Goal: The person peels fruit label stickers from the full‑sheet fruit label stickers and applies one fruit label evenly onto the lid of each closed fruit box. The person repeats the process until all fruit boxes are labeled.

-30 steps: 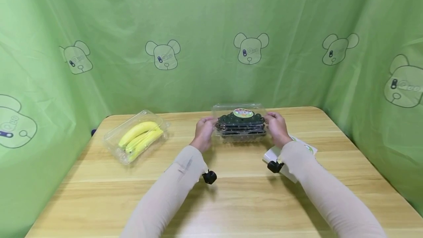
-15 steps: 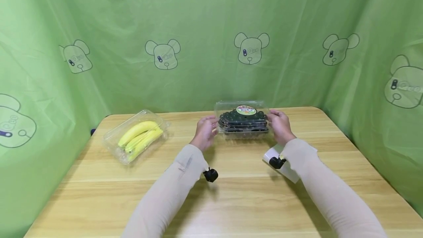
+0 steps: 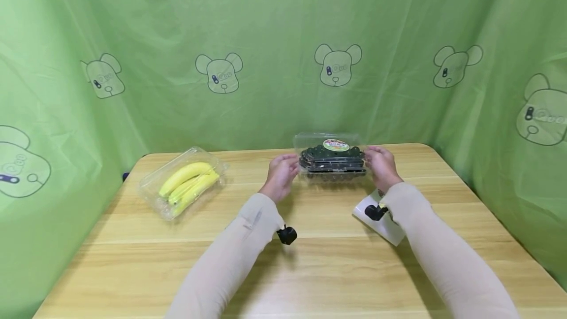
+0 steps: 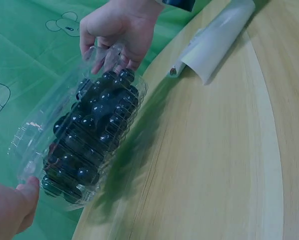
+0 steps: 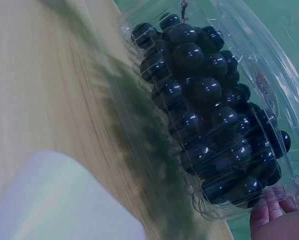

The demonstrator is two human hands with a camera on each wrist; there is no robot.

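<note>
Wooden table [image 3: 319,270]. Clear banana clamshell [image 3: 155,181], table's left side, well apart from hands. Clear grape clamshell [image 3: 331,172], dark grapes [image 5: 207,92] inside: far edge, right of middle, probably raised, shadow beneath. Long axis roughly left-right between both hands, neither nearer. Curled white sheet [image 3: 382,224], partly hidden by right sleeve [image 3: 414,210]. Left hand [image 3: 281,176] pinches left end; right hand [image 3: 383,166] grips right end. Oval sticker [image 3: 336,145] on lid.
</note>
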